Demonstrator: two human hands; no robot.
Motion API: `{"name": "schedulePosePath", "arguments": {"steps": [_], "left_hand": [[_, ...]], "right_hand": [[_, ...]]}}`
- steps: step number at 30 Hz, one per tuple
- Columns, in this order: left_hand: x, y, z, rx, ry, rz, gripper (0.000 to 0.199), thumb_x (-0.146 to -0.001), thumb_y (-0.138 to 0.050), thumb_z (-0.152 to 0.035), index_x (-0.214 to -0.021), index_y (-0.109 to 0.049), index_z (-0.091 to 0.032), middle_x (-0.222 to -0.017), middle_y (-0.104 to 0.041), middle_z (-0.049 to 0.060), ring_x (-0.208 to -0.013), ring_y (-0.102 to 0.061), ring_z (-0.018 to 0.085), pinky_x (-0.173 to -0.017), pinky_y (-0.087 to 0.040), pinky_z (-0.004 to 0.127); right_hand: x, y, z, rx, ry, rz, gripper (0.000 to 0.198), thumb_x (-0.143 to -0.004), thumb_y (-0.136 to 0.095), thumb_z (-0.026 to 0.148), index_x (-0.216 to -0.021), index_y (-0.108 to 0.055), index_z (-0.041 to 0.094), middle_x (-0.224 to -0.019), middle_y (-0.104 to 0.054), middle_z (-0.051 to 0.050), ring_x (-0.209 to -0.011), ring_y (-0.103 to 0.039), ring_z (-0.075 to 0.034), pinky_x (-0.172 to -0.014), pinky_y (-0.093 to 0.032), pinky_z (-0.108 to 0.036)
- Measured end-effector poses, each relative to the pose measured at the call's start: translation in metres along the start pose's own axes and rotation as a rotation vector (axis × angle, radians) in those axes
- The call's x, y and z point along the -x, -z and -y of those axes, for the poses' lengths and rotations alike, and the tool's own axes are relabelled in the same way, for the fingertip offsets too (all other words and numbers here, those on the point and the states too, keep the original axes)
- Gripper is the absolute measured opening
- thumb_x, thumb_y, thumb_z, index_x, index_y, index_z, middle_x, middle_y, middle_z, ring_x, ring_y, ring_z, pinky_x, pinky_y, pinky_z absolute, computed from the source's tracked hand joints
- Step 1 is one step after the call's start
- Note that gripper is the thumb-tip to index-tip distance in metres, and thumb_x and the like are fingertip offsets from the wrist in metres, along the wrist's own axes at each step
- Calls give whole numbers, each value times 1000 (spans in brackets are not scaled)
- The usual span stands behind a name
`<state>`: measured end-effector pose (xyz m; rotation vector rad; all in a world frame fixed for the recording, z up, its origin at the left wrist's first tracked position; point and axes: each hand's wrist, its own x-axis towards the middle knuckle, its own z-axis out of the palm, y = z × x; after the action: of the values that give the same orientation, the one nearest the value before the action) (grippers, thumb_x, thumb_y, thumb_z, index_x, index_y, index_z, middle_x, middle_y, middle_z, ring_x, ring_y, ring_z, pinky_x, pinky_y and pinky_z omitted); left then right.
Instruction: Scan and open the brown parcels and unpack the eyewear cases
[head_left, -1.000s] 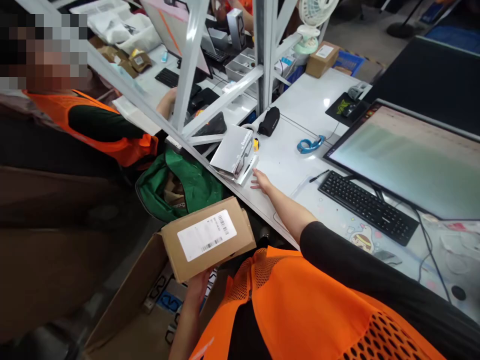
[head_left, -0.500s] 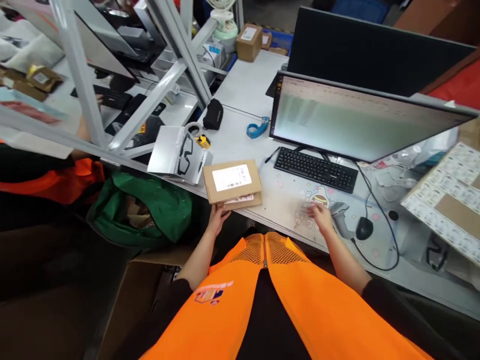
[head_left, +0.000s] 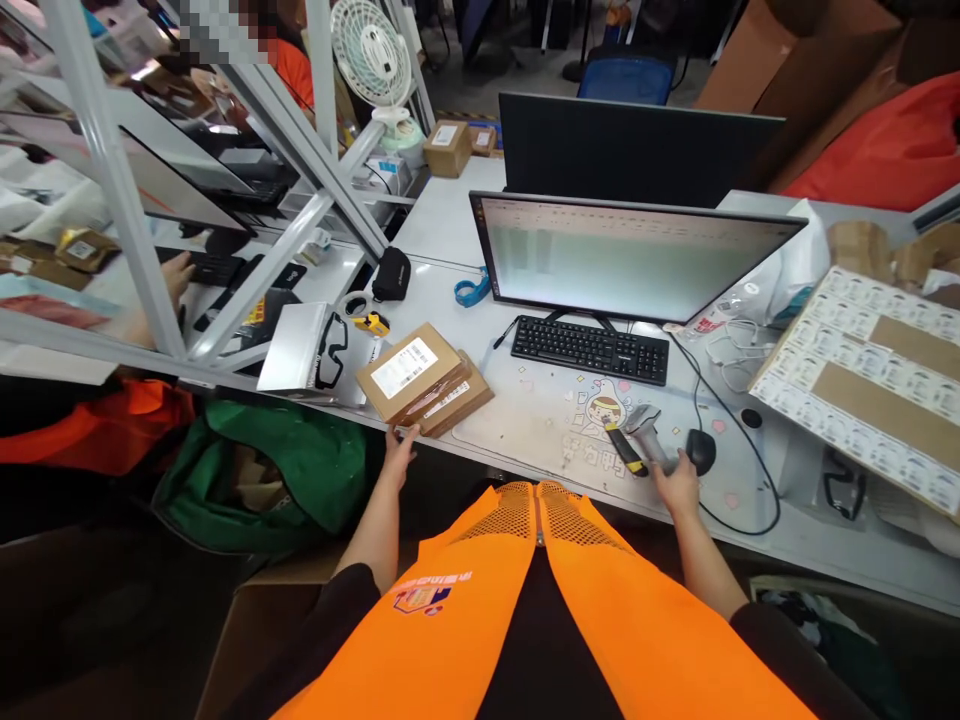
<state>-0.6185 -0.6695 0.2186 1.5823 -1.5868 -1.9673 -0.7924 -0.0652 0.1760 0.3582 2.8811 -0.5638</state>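
Scanner handle points back at the right hand

From here the right hand (head_left: 677,485) is at the desk's (head_left: 517,440) front edge, its thumb and fingers about the near end of the grey scanner's (head_left: 651,440) handle. I cannot tell whether they have closed on it. The scanner lies forward and a little left of that hand. Its long axis slants away from the person, head at the far end and handle toward the palm, so the right hand is plainly the nearer one.

A yellow-and-black box cutter (head_left: 625,448) lies just left of the scanner; the mouse (head_left: 701,452) is just right of the handle.

Well over to the left, the left hand (head_left: 400,455) touches the near side of two cardboard boxes, fingers partly spread; whether it grips I cannot tell. The upper box (head_left: 420,385), label up, rests askew on the lower box (head_left: 471,400), which pokes out rightward.
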Motion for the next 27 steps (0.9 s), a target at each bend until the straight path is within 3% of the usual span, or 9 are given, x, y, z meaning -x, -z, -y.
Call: {"name": "schedulePosePath", "arguments": {"steps": [3,6,8,12,17,21,24,27], "left_hand": [[-2,27,-29,117,22,18,66,-94,-73,-73,-144,-59,-33,-153,-61,14,-148,-56,36,-117,-51,60],[-9,25,-71,289,-7,69,77,-97,-50,-91,-136,-65,-26,-128,-73,16,-125,-71,35,-105,-60,61],[-15,11,-98,320,-7,87,76,-101,-48,-87,-136,-67,-22,-118,-77,16,-111,-77,34,-94,-66,57],[-24,-15,-131,264,43,58,51,-103,-71,-53,-141,-67,-18,-112,-81,15,-97,-81,31,-84,-71,50],[-21,-19,-133,238,-211,-34,51,-92,-81,-32,-139,-67,-16,-128,-79,15,-114,-79,30,-99,-69,46],[1,-18,-129,184,-482,-59,75,-78,-91,-30,-147,-62,-25,-144,-73,10,-130,-73,29,-113,-62,46],[30,-23,-121,161,-539,-32,81,-76,-94,-39,-149,-62,-27,-147,-71,10,-137,-68,33,-120,-57,50],[63,-40,-104,103,-508,28,88,-76,-95,-46,-154,-59,-30,-147,-70,9,-139,-66,38,-121,-55,55]], "right_hand": [[-4,-3,5,99,-19,9,81,-94,-56,43,-162,-46,0,-143,-63,-33,-133,-63,-48,-113,-48,-58],[-10,-4,14,135,-2,44,79,-95,-57,40,-163,-45,3,-145,-64,-30,-134,-64,-45,-112,-49,-55],[-16,-4,23,131,27,73,79,-94,-57,38,-164,-45,3,-147,-64,-29,-135,-63,-44,-113,-49,-53],[-35,1,53,78,92,36,76,-96,-53,38,-163,-46,2,-153,-61,-29,-141,-58,-42,-119,-44,-53],[-80,13,117,39,222,26,70,-100,-47,35,-164,-48,7,-163,-53,-25,-148,-50,-39,-125,-40,-51],[-115,13,167,118,293,171,66,-103,-52,39,-166,-52,18,-182,-30,-17,-166,-26,-42,-132,-30,-58],[-128,7,192,188,289,305,68,-102,-58,41,-166,-52,21,-187,-14,-15,-170,-9,-46,-132,-21,-69],[-129,3,199,189,286,347,66,-100,-61,39,-162,-55,16,-187,-13,-17,-170,-6,-47,-131,-16,-73]]}}
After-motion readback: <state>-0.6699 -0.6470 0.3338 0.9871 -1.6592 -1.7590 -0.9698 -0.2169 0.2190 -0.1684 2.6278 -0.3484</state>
